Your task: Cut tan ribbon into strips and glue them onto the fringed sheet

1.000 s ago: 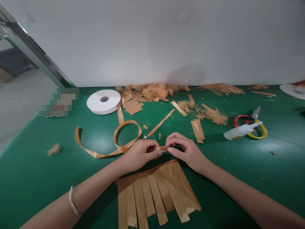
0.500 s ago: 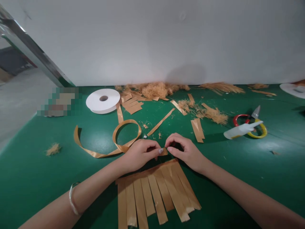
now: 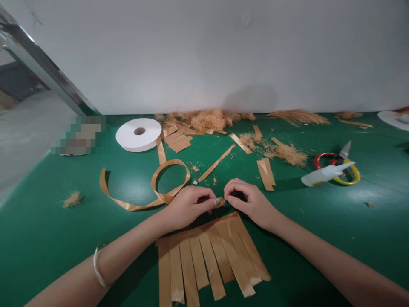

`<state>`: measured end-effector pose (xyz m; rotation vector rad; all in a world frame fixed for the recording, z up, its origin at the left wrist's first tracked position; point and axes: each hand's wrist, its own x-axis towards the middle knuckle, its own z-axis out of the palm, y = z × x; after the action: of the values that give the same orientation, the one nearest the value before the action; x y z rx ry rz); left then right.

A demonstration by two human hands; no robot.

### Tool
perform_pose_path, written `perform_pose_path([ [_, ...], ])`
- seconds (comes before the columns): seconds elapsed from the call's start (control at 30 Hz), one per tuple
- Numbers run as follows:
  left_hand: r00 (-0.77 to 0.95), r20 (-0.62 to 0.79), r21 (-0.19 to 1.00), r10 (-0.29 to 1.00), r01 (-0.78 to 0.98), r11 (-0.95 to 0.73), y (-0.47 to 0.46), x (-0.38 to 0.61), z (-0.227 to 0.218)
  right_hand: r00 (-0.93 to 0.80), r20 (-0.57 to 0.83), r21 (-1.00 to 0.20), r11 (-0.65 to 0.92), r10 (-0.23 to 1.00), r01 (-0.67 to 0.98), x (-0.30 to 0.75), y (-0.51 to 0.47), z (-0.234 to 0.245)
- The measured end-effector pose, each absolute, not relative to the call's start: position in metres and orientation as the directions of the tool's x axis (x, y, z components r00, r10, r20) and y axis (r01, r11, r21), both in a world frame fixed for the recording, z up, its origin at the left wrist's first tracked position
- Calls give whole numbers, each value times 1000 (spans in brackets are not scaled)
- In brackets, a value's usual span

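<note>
Two hands meet: by the L hand, thumb & fingers closed, a tan ribbon end is pinched; R hand curled just beside, fingertips nearly together, hold can't be told. Ribbon end is apparently being worked; fine fingertip control seems req'd next. Nearer, a strip panel is laid flat; beyond, a ribbon loop & white spool.

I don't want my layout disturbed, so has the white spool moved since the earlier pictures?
No. Judged by the wall behind it, the white spool shows no shift either way.
</note>
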<state>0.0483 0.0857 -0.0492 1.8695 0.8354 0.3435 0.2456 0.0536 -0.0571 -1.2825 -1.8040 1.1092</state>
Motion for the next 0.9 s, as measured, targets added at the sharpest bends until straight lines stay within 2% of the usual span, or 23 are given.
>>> perform_pose_path([
  [0.9, 702, -146, 866, 697, 432, -253, 85, 48, -48, -314, -6, -901, 131, 950, 414, 249, 53, -58],
])
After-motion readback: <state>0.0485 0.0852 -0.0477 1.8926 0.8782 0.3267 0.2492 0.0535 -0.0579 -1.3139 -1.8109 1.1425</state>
